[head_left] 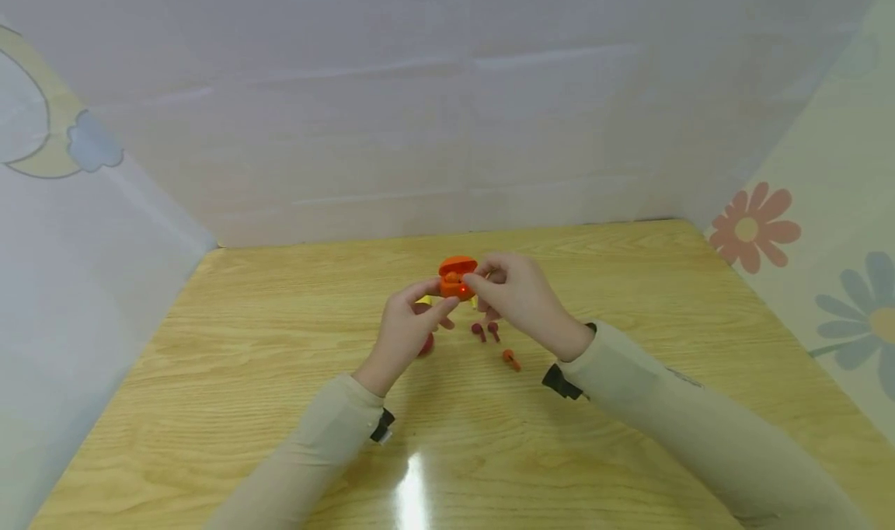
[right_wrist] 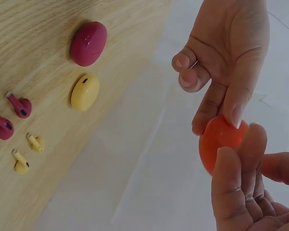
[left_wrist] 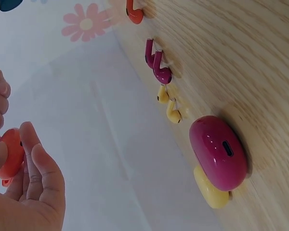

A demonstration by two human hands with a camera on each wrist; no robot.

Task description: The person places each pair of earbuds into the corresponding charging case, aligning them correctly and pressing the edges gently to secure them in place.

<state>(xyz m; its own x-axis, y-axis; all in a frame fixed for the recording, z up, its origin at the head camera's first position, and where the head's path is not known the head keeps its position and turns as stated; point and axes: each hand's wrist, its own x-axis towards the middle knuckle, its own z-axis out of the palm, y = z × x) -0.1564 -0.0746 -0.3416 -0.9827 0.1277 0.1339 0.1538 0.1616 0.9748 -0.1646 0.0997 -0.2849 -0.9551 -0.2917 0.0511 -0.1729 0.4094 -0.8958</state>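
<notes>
In the head view an orange earbud case [head_left: 449,290] is held up over the table with its lid [head_left: 457,263] raised and a red light on its front. An orange earbud [head_left: 453,277] sits inside it. My left hand [head_left: 407,319] grips the case from the left, thumb at the front. From the right, my right hand [head_left: 520,287] holds the case's edge, its thumb at the opening beside the earbud. The right wrist view shows fingertips [right_wrist: 228,166] of the right hand against the rounded orange shell. Another orange earbud [head_left: 511,359] lies on the table.
Two magenta earbuds [left_wrist: 162,73] and two yellow earbuds [left_wrist: 173,115] lie on the wooden table [head_left: 280,343]. A magenta case [right_wrist: 88,44] and a yellow case [right_wrist: 85,94], both with lids down, stand close by. A pale wall [head_left: 447,141] backs the table.
</notes>
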